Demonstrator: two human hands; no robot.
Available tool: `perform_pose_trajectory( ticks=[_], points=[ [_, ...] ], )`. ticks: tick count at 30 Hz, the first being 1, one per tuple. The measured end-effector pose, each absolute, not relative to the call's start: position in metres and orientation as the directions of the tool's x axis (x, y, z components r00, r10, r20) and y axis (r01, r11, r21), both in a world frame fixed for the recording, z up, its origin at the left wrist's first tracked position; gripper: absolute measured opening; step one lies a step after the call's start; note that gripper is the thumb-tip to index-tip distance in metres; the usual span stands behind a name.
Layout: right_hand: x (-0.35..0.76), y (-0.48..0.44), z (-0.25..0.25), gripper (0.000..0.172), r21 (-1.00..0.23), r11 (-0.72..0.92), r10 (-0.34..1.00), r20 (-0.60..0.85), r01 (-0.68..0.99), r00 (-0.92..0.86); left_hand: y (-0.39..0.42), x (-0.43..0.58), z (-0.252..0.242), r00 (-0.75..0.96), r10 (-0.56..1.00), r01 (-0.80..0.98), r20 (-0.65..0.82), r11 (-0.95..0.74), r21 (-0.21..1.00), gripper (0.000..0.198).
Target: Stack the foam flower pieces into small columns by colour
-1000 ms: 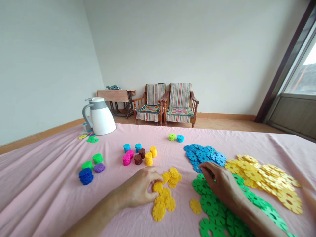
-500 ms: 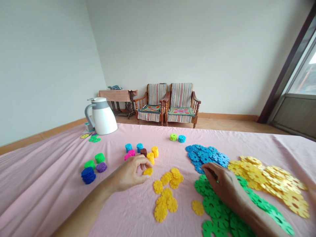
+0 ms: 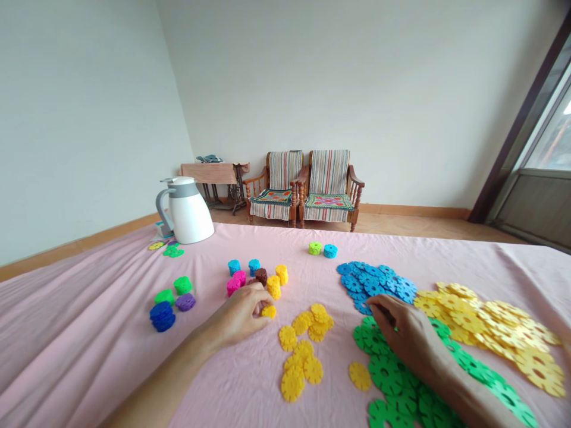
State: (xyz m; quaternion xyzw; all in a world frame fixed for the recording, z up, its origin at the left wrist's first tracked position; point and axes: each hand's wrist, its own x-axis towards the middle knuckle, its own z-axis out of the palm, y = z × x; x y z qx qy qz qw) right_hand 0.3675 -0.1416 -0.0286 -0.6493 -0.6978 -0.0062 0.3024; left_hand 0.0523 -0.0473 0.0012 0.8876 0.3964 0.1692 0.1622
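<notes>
My left hand (image 3: 243, 314) is closed, thumb and fingertips around a yellow snowflake disc (image 3: 269, 311) low over the cloth; whether several are stacked there is unclear. Just beyond it stand short yellow stacks (image 3: 273, 287), a dark brown stack (image 3: 261, 275) and pink stacks (image 3: 233, 286). Loose yellow discs (image 3: 293, 383) lie between my hands. Over the edge of the green disc pile (image 3: 384, 373) rests my right hand (image 3: 408, 333), its fingers curled together beside the blue disc pile (image 3: 363, 279). What its fingertips may hold is hidden.
Large pale yellow discs (image 3: 464, 303) are heaped at the right. Green, purple and dark blue stacks (image 3: 162, 316) stand at the left. A white jug (image 3: 191, 214) is at the far left of the pink cloth (image 3: 232, 386). Lime and light blue stacks (image 3: 330, 251) stand farther back.
My left hand has lowered slightly with the yellow disc, which appears flatter to the cloth. My right hand has hardly moved. The whole view has shifted a little.
</notes>
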Motion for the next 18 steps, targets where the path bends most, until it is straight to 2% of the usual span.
perform_pose_trajectory(
  ticks=[8,18],
  points=[
    [0.367,-0.142,-0.029,0.028,-0.374,0.137,0.909,0.415,0.917,0.033,-0.057,0.054,0.014,0.665,0.734,0.645,0.139,-0.657,0.39,0.034],
    [0.369,-0.14,-0.03,0.029,-0.37,0.144,0.911,0.411,0.918,0.023,-0.058,0.057,0.013,0.665,0.738,0.66,0.112,-0.652,0.373,0.026]
  ],
)
